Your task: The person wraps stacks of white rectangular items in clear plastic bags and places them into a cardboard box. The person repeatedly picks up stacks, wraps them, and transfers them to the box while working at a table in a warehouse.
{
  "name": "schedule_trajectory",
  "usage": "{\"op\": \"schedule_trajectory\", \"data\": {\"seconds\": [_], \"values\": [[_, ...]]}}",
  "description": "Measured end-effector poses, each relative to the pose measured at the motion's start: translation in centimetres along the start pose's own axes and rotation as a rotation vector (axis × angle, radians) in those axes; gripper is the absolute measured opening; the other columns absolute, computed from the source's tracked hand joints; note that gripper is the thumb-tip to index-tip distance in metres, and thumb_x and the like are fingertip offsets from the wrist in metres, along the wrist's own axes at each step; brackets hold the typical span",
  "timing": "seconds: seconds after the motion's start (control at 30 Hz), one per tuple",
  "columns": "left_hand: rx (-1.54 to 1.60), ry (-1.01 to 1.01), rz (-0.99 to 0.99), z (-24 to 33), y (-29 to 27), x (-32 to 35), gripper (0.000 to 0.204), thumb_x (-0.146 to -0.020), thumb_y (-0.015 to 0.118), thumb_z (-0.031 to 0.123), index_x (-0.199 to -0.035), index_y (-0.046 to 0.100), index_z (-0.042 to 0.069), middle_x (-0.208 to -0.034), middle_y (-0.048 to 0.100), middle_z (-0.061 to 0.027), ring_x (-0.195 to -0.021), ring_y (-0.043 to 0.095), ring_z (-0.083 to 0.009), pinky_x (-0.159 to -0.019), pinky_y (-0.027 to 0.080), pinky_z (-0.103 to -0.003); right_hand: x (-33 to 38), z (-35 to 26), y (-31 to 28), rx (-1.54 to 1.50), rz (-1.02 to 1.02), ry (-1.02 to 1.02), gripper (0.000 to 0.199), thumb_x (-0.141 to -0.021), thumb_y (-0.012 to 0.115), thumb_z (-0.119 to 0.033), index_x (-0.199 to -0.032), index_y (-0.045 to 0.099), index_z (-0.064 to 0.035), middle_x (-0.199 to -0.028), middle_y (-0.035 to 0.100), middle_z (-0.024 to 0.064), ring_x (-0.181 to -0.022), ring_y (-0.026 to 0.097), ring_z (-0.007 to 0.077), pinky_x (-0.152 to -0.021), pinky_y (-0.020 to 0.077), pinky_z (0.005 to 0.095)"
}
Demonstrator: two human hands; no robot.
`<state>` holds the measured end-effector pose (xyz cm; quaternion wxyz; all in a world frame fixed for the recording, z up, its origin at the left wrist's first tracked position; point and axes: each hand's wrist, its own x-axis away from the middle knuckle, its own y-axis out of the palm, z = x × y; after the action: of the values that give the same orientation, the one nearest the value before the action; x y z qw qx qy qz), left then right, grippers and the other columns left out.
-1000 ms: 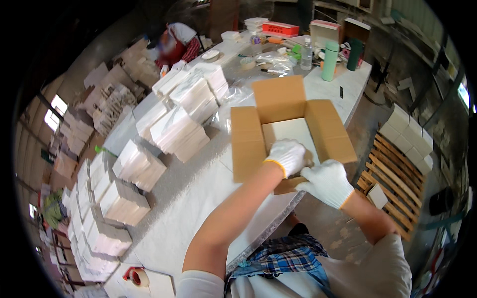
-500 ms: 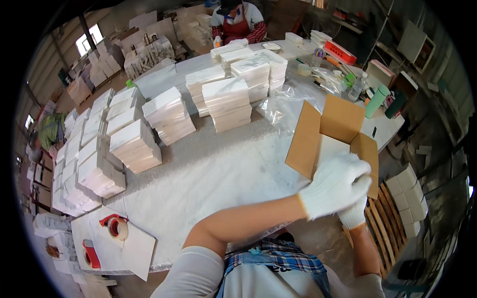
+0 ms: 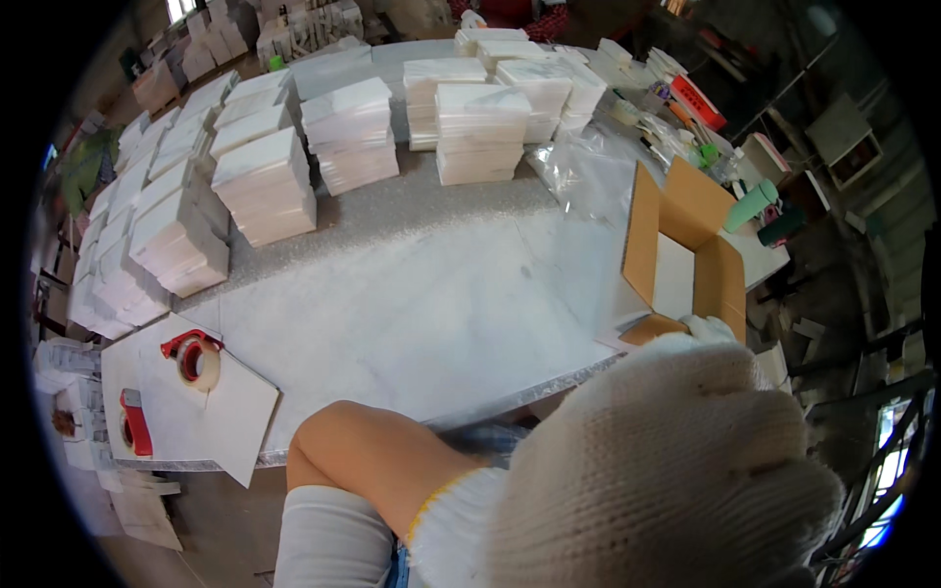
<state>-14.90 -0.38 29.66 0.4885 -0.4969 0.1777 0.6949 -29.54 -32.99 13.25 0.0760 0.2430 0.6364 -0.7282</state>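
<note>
My left hand (image 3: 667, 461), in a white knit glove, is raised very close to the camera and fills the lower right. Its outline is rounded with the fingers curled in; whatever may be inside them is hidden. Behind it, a small part of my right hand (image 3: 710, 329), also gloved, shows against the near edge of an open cardboard box (image 3: 642, 235). Most of that hand is covered, so its grip cannot be made out. The box has its flaps up and a pale panel (image 3: 673, 276) inside, and sits at the table's right end.
Several stacks of white marble-look tiles (image 3: 480, 132) stand along the far side and left of the table (image 3: 392, 314). A red tape dispenser (image 3: 196, 361) rests on a white sheet at the left; another (image 3: 135, 421) lies nearby. Clear plastic (image 3: 588, 176) and a green bottle (image 3: 751, 204) are near the box.
My left hand has lifted away from the box toward the camera, while my right hand stays by the box. The view has tilted down, so the co-worker is mostly out of sight.
</note>
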Motion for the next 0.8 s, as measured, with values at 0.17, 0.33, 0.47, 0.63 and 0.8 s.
{"op": "schedule_trajectory", "data": {"seconds": [0.17, 0.33, 0.47, 0.63, 0.8], "values": [[-0.187, 0.083, -0.206, 1.1, -0.8, -0.8, 0.024, -0.088, 0.070, 0.025, -0.098, 0.073, 0.005, -0.092, 0.071, -0.0163, -0.086, 0.068, -0.0380, -0.077, 0.053, -0.047, -0.4, -2.5, -2.4, -0.050, -0.066, 0.073, 0.044, -0.076, 0.084, -0.036, -0.110, 0.076, -0.0099, -0.095, 0.073, 0.0129, -0.092, 0.066, 0.0374, -0.091, 0.0517, 0.0478], [-0.334, 0.125, -0.304, 2.0, -1.6, -1.0, 0.026, -0.089, 0.068, 0.027, -0.099, 0.074, 0.004, -0.094, 0.072, -0.0178, -0.088, 0.069, -0.0391, -0.078, 0.054, -0.046, -3.2, -7.5, -6.4, -0.076, 0.036, -0.218, 0.048, -0.079, 0.082, -0.028, -0.121, 0.072, -0.0075, -0.107, 0.072, 0.0126, -0.095, 0.067, 0.0344, -0.089, 0.0533, 0.0452], [-0.394, 0.143, -0.316, 0.7, -2.4, -2.0, 0.027, -0.090, 0.067, 0.028, -0.100, 0.075, 0.004, -0.095, 0.073, -0.0190, -0.089, 0.069, -0.0399, -0.080, 0.055, -0.046, -0.7, -11.7, -6.1, -0.303, 0.003, -0.245, 0.041, -0.081, 0.079, -0.024, -0.118, 0.073, -0.0083, -0.107, 0.072, 0.0104, -0.095, 0.068, 0.0317, -0.087, 0.0543, 0.0443], [-0.720, -0.137, -0.194, -7.7, -5.4, -2.0, 0.030, -0.091, 0.065, 0.030, -0.101, 0.076, 0.003, -0.097, 0.073, -0.0205, -0.091, 0.070, -0.0409, -0.081, 0.056, -0.046, 1.5, -15.7, 3.7, -0.554, -0.079, -0.204, 0.032, -0.085, 0.076, -0.019, -0.115, 0.073, -0.0093, -0.106, 0.073, 0.0077, -0.094, 0.070, 0.0284, -0.086, 0.0554, 0.0432], [-0.775, -0.991, -0.077, -26.8, -7.8, 3.9, 0.037, -0.093, 0.064, 0.038, -0.107, 0.078, 0.006, -0.101, 0.075, -0.0217, -0.098, 0.072, -0.0402, -0.087, 0.055, -0.047, 0.7, -18.3, 12.7, -0.543, 0.068, -0.069, 0.030, -0.085, 0.074, -0.025, -0.113, 0.071, -0.0117, -0.111, 0.071, 0.0097, -0.104, 0.066, 0.0302, -0.093, 0.0522, 0.0454]]}}
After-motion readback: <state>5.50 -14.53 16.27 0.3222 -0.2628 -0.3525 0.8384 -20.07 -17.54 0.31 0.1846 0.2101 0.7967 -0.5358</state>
